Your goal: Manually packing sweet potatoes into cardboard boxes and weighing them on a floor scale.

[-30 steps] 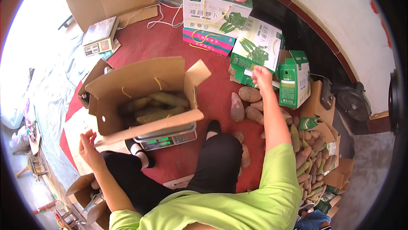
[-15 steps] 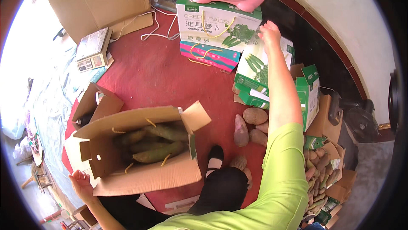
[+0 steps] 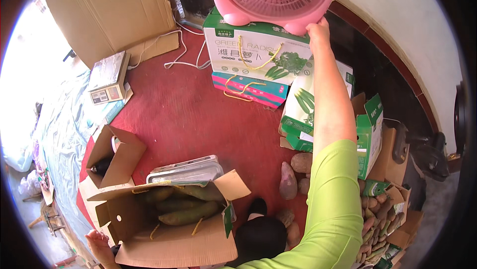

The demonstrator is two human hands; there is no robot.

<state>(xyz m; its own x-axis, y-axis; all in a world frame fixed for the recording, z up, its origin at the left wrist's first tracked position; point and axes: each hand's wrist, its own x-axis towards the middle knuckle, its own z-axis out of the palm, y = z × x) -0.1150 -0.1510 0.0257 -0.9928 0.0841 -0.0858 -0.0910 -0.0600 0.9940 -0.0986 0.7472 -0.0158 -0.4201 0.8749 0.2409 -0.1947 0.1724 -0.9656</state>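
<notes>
My right arm reaches far forward, and my right hand point(image 3: 319, 35) is closed at the lower right corner of a pink box fan point(image 3: 278, 5). That fan stands on a white and green carton point(image 3: 258, 50) with yellow cord handles. My left hand point(image 3: 99, 246) is low at the left, fingers apart, beside an open brown cardboard box point(image 3: 179, 244). Inside that box lie several long green radishes point(image 3: 191, 214), and yellow cords hang from its walls.
A pink and teal carton point(image 3: 251, 89) lies under the fan's carton. More green and white cartons point(image 3: 298, 107) stand at the right, near loose root vegetables point(image 3: 288, 182) and a heaped pile point(image 3: 375, 224). A scale point(image 3: 108, 77) and white cable point(image 3: 186, 62) are at the far left.
My right hand has reached onto the fan's lower corner. The view has tilted up, so things sit lower, and a clear plastic tray now shows behind the radish box.
</notes>
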